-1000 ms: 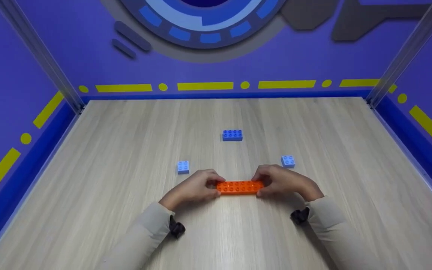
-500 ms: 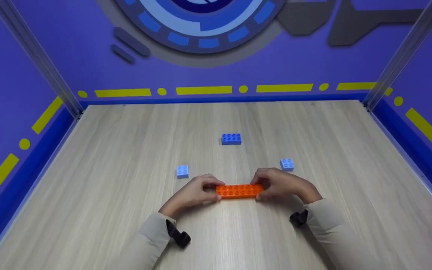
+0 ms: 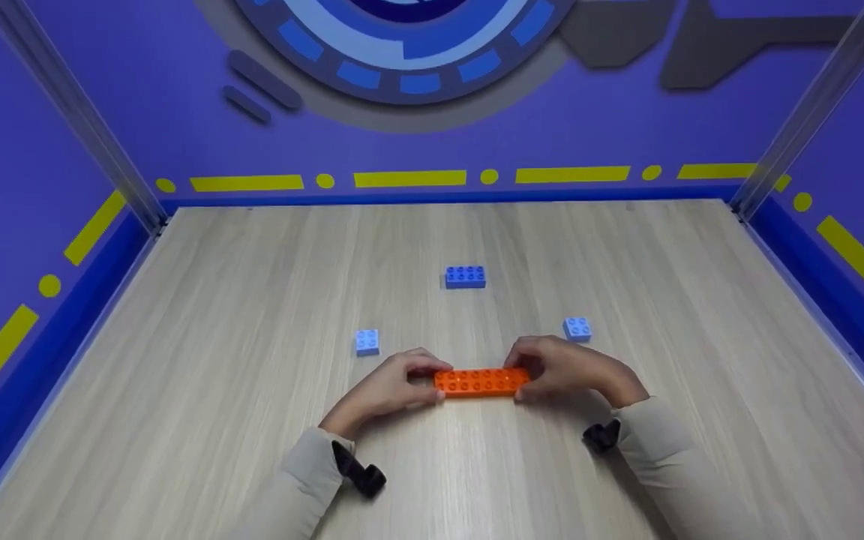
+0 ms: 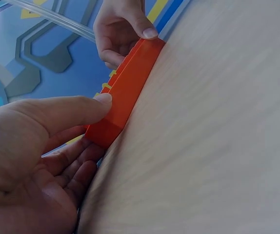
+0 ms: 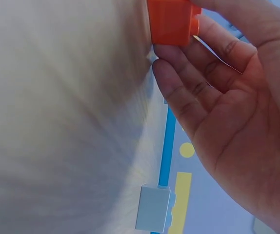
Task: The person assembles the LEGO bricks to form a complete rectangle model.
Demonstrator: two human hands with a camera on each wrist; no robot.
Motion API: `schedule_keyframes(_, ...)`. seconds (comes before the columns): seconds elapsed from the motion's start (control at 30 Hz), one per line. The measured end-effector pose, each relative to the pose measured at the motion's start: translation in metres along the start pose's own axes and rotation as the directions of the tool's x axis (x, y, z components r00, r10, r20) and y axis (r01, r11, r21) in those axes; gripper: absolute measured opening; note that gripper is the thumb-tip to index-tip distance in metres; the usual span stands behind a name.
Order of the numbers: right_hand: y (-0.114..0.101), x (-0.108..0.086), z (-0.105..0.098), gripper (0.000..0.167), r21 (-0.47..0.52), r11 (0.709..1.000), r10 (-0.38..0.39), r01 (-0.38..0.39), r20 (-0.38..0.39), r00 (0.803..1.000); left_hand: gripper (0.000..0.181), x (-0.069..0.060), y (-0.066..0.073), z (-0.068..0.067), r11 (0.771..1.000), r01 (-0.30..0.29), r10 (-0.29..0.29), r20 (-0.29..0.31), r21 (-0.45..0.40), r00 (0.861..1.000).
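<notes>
Head view puts the orange brick on the wooden table before you, studs up, its long axis running left to right, roughly parallel with the foot of the back wall. You grasp it at both ends: your left hand pinches the left end, your right hand the right, each with its thumb on the brick's near side. Your left wrist view adds the smooth near face, seen lengthwise, with your left thumb laid against it. Your right wrist view gives the brick's plain right end, one fingertip of that hand standing apart from it. Your forearms, in beige sleeves, slant inward toward the brick's two ends. Straight beyond the brick sits a blue brick; a smaller light-blue brick lies beyond its left end, and a light-blue twin beyond its right.
</notes>
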State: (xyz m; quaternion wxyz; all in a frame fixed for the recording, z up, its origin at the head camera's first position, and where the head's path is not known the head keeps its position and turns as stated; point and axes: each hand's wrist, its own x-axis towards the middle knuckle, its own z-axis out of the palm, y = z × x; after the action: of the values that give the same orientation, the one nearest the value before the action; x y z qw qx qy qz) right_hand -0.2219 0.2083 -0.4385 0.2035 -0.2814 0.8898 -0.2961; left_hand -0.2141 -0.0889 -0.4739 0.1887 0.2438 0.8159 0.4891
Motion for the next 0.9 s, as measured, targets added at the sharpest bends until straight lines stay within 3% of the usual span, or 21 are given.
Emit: schedule_keyframes(0.9,-0.0019,-0.0008,-0.0016,0.042,-0.012,1.0,-0.018,0.018,0.011,1.0,0.041,-0.0025,-0.0028,0.0,1.0,0.008,-0.009,-0.011,-0.029,1.0)
